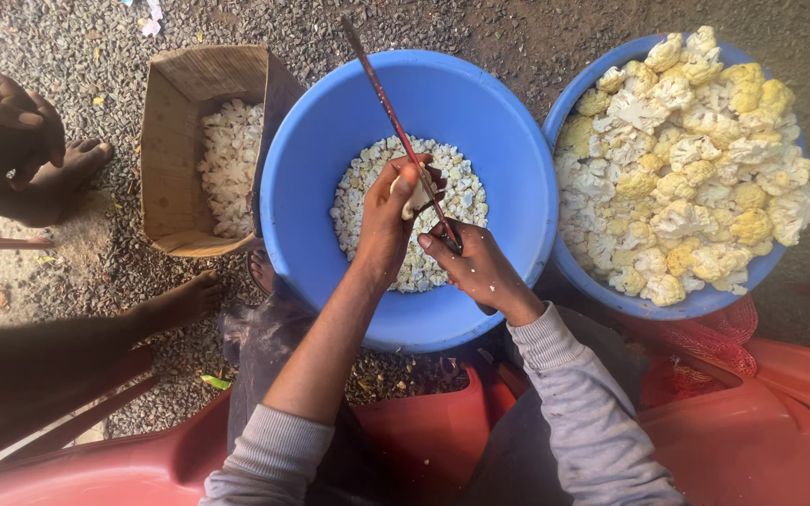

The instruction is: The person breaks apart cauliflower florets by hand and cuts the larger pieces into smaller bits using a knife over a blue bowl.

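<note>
Over the middle blue tub, my left hand grips a small pale cauliflower piece. My right hand is closed on the handle of a long thin knife, whose blade runs up and left across the piece. Small cut cauliflower bits cover the bottom of this tub. Both forearms wear grey sleeves.
A second blue tub at right is heaped with large cauliflower florets. A cardboard box at left holds white stem pieces. Another person's bare feet and hand rest on the gravel at far left. Red plastic chairs lie below.
</note>
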